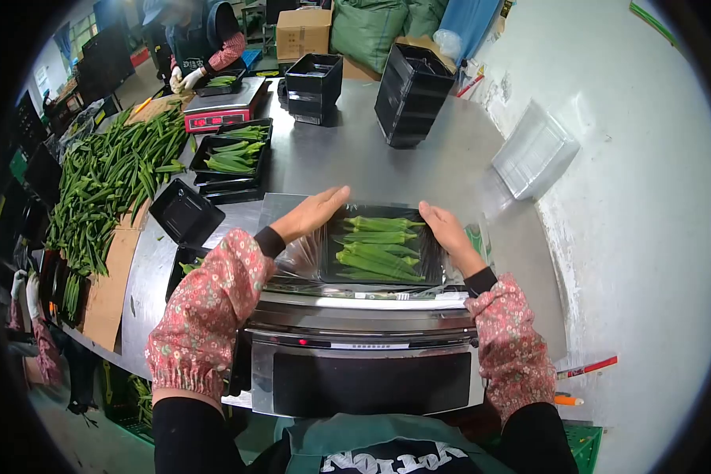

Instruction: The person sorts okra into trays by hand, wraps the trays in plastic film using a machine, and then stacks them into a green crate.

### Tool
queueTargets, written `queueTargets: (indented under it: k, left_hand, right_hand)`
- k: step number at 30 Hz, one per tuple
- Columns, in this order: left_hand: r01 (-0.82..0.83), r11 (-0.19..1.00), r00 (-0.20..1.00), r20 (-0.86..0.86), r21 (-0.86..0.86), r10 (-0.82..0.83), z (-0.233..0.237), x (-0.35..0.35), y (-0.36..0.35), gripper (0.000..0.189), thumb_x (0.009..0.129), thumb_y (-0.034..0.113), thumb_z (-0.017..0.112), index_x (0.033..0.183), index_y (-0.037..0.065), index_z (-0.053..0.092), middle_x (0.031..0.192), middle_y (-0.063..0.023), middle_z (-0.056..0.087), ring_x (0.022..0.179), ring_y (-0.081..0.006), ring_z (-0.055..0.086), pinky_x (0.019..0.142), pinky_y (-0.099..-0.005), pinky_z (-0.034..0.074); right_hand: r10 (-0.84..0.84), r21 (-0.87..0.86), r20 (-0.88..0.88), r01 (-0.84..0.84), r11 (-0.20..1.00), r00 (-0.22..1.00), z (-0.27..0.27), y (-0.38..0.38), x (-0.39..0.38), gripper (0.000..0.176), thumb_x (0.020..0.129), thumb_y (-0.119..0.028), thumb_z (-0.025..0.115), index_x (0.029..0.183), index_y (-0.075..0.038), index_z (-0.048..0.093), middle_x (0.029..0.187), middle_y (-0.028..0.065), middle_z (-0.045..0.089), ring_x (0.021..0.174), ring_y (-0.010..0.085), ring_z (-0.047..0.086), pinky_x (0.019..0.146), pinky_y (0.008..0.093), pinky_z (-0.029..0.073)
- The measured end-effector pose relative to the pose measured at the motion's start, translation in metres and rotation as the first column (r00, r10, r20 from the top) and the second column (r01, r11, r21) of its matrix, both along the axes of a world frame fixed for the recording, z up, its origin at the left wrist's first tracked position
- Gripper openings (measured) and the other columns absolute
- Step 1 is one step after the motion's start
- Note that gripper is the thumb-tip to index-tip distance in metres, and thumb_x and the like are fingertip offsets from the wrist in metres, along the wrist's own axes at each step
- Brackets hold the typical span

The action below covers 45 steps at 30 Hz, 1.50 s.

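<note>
A black tray of green okra (378,251) lies in front of me under clear plastic film (299,254), on top of a metal wrapping machine (371,325). My left hand (317,213) is at the tray's far left corner, its fingers stretched out over the film. At the right edge, my right hand (448,235) rests with fingers extended along the tray's side. Neither hand is wrapped round anything. The okra pods lie side by side, crosswise in the tray.
Left are loose okra (107,178), an empty black tray (186,212) and filled trays (233,154). A person (193,47) handles a tray by a red scale (225,107). Stacks of black trays (314,88) stand behind; clear trays (536,150) lean against the right wall.
</note>
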<state>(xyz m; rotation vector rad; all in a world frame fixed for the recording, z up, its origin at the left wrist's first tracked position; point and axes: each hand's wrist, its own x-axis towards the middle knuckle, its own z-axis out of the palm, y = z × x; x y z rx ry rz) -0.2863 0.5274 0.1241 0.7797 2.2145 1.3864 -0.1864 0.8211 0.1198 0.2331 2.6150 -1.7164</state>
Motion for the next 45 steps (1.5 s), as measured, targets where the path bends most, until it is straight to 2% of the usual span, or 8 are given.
queueTargets:
  k: [6,18,19,24,27,32,37,45]
  left_hand:
    - [0.046,0.967,0.974,0.227,-0.251,0.013,0.029,-0.002,-0.006,0.086,0.09,0.072,0.039,0.117,-0.007,0.06,0.109,-0.017,0.062,0.11,-0.0243,0.054,0.096,-0.0309,0.039]
    - [0.099,0.897,0.639,0.663,0.431,-0.389,0.012,0.05,-0.054,0.06,0.101,0.051,0.034,0.125,0.0,0.055,0.109,-0.0092,0.066,0.082,-0.0159,0.067,0.064,-0.0339,0.059]
    - [-0.361,0.889,0.592,0.805,0.283,-0.016,0.035,0.085,-0.032,0.059,0.101,0.052,0.033,0.119,0.001,0.057,0.104,-0.0093,0.067,0.071,-0.0169,0.067,0.055,-0.0339,0.057]
    - [0.068,0.975,0.715,0.671,0.212,-0.196,0.066,0.177,-0.079,0.071,0.099,0.059,0.025,0.137,0.001,0.04,0.105,-0.014,0.066,0.062,-0.0201,0.067,0.052,-0.0292,0.057]
    - [-0.35,0.918,0.243,0.964,0.188,-0.105,0.028,0.229,-0.085,0.069,0.1,0.056,0.025,0.143,0.003,0.031,0.107,-0.0133,0.066,0.06,-0.019,0.067,0.051,-0.0294,0.057]
    - [-0.092,0.982,0.449,0.887,0.164,-0.106,-0.012,0.243,-0.091,0.073,0.098,0.061,0.028,0.133,-0.001,0.046,0.081,-0.0091,0.069,0.049,-0.0132,0.063,0.039,-0.0228,0.051]
    - [-0.185,0.975,0.222,0.972,0.122,-0.079,-0.034,0.268,-0.102,0.066,0.099,0.057,0.033,0.123,-0.001,0.052,0.088,-0.0116,0.07,0.057,-0.0178,0.067,0.04,-0.0247,0.053]
    - [-0.548,0.834,0.092,0.996,0.061,-0.012,-0.039,0.318,-0.131,0.045,0.099,0.046,0.048,0.11,0.003,0.057,0.085,-0.0055,0.064,0.058,-0.0129,0.058,0.044,-0.0246,0.042]
  right_hand:
    - [0.019,-0.422,0.255,0.094,0.902,0.967,0.025,-0.013,0.016,0.062,0.096,-0.052,0.05,0.116,0.006,0.061,0.109,0.0121,0.067,0.094,0.0151,0.062,0.083,0.0276,0.049]
    - [0.139,-0.419,0.337,0.016,0.908,0.931,0.045,-0.024,0.071,0.073,0.096,-0.064,0.032,0.117,0.001,0.058,0.07,0.0048,0.065,0.043,0.0084,0.056,0.033,0.021,0.04]
    - [0.157,-0.489,0.301,0.011,0.872,0.941,0.05,-0.03,0.08,0.072,0.097,-0.064,0.03,0.116,0.0,0.058,0.067,0.0041,0.064,0.039,0.0077,0.054,0.03,0.0198,0.038]
    - [0.135,-0.336,0.382,0.001,0.942,0.914,0.064,-0.052,0.183,0.072,0.097,-0.064,0.029,0.106,0.0,0.062,0.06,0.0011,0.059,0.034,0.0075,0.047,0.029,0.0209,0.034]
    - [0.15,-0.428,0.58,0.143,0.892,0.801,0.035,-0.066,0.249,0.071,0.099,-0.059,0.026,0.103,0.001,0.063,0.059,0.0013,0.059,0.035,0.0078,0.048,0.03,0.0206,0.036]
    - [0.236,-0.511,0.595,0.134,0.849,0.768,-0.003,-0.073,0.252,0.066,0.102,-0.052,0.027,0.113,0.003,0.06,0.076,0.0037,0.066,0.041,0.0052,0.051,0.033,0.0178,0.038]
    - [0.255,-0.609,0.618,0.247,0.754,0.744,-0.014,-0.07,0.264,0.06,0.103,-0.047,0.035,0.118,0.007,0.057,0.106,0.011,0.066,0.097,0.0141,0.064,0.086,0.0267,0.051]
    - [-0.169,-0.2,0.588,0.345,0.917,0.791,0.011,-0.072,0.315,0.039,0.1,-0.036,0.051,0.075,-0.005,0.053,0.057,0.0004,0.05,0.047,0.0081,0.043,0.044,0.0238,0.033]
